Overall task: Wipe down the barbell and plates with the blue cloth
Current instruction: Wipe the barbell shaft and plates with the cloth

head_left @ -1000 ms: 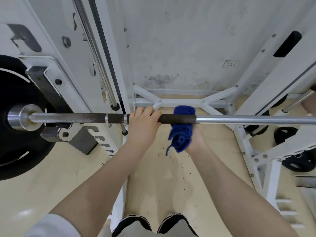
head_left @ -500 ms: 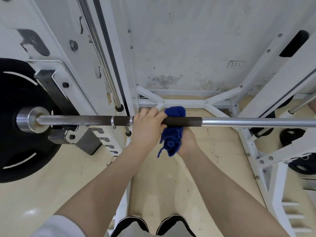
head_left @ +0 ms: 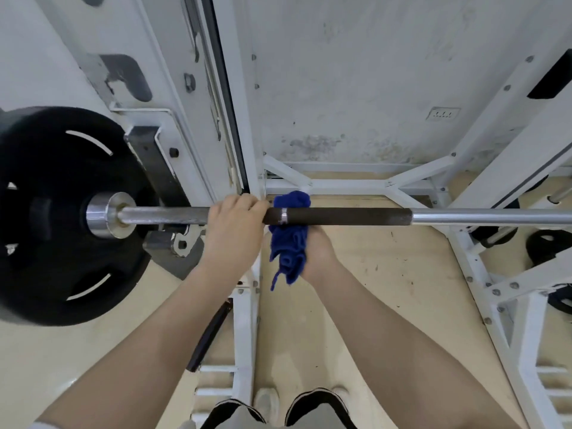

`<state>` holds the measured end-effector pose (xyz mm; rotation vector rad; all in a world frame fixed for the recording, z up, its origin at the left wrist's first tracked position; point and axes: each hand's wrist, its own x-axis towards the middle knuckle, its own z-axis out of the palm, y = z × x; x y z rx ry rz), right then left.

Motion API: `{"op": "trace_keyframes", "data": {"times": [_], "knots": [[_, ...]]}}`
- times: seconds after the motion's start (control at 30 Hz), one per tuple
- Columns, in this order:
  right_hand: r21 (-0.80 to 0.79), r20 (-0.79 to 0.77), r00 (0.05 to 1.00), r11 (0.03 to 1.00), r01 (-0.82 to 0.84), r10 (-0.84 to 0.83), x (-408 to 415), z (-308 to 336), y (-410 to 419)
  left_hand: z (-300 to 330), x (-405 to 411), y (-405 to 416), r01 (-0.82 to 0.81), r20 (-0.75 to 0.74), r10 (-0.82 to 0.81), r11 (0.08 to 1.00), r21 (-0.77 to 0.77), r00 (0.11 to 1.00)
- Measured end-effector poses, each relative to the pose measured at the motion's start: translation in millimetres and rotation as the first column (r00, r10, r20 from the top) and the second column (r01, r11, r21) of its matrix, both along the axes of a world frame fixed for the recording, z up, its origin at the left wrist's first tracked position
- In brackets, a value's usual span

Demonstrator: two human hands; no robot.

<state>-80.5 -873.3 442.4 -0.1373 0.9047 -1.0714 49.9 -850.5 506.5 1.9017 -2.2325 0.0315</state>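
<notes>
Barbell (head_left: 340,216) runs 9-to-3; right hand (head_left: 318,252) clamps blue cloth (head_left: 289,243) around it, left hand (head_left: 233,227) gripping bar touching at 9, plate (head_left: 62,212) beyond.

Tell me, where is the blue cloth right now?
In the head view the blue cloth sits mid-frame, wrapped around the barbell, held from beneath by the right hand, just right of the left hand gripping the bar.

One head-worn wide-angle camera is looking steeply down and forward, sitting close above the barbell (head_left: 340,215), taking in the floor (head_left: 356,289) below.
</notes>
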Motion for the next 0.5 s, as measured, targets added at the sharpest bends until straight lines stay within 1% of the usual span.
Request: {"op": "trace_keyframes", "data": {"times": [0.03, 0.07, 0.1, 0.13, 0.17, 0.2, 0.23, 0.27, 0.3, 0.33, 0.37, 0.43, 0.47, 0.5], "knots": [[0.008, -0.026, 0.999, 1.000, -0.022, 0.022, 3, 2, 2, 0, 12, 2, -0.040, 0.029, 0.040, 0.999, -0.027, 0.999], [0.029, -0.017, 0.999, 0.999, -0.045, 0.046, 0, 6, 5, -2, 23, 2, -0.059, 0.043, 0.062, 0.997, -0.049, 0.997], [0.049, -0.032, 0.998, 0.997, -0.058, 0.060, -7, 5, 8, -4, 32, 2, -0.060, 0.048, 0.062, 0.997, -0.051, 0.997], [0.070, -0.083, 0.995, 0.997, -0.040, 0.046, -18, 6, 13, -7, 39, 1, -0.044, 0.044, 0.046, 0.998, -0.047, 0.998], [0.087, -0.129, 0.991, 0.995, 0.045, -0.034, -25, 6, 16, -9, 45, -1, -0.013, 0.034, 0.015, 0.999, -0.052, 0.999], [0.049, -0.254, 0.961, 0.990, 0.129, -0.112, -28, 8, 21, -12, 49, -3, 0.022, 0.019, -0.020, 0.998, -0.063, 1.000], [0.027, -0.315, 0.934, 0.982, 0.184, -0.167, -28, 5, 19, -14, 53, -4, 0.049, 0.005, -0.049, 0.996, -0.078, 0.999], [0.024, -0.325, 0.931, 0.983, 0.184, -0.166, -24, 1, 15, -15, 56, -6, 0.068, -0.009, -0.069, 0.993, -0.100, 0.998], [0.048, -0.257, 0.961, 0.992, 0.118, -0.102, -13, -4, 8, -16, 58, -7, 0.081, -0.023, -0.084, 0.990, -0.117, 0.996], [0.066, -0.140, 0.990, 0.997, 0.030, -0.021, 6, -1, 5, -17, 60, -7, 0.089, -0.041, -0.094, 0.990, -0.113, 0.995], [0.048, -0.053, 0.997, 0.998, -0.046, 0.049, 28, -1, 3, -17, 61, -7, 0.092, -0.060, -0.099, 0.990, -0.109, 0.993], [-0.042, -0.073, 0.995, 0.997, -0.066, 0.062, 70, -7, -3, -20, 64, -7, 0.093, -0.076, -0.104, 0.986, -0.136, 0.992], [-0.050, -0.080, 0.992, 0.993, -0.104, 0.100, 87, -10, -3, -21, 65, -7, 0.095, -0.085, -0.109, 0.984, -0.150, 0.990], [-0.027, -0.086, 0.981, 0.984, -0.176, 0.173, 99, -11, -4, -20, 65, -6, 0.090, -0.099, -0.106, 0.985, -0.150, 0.989]]}}
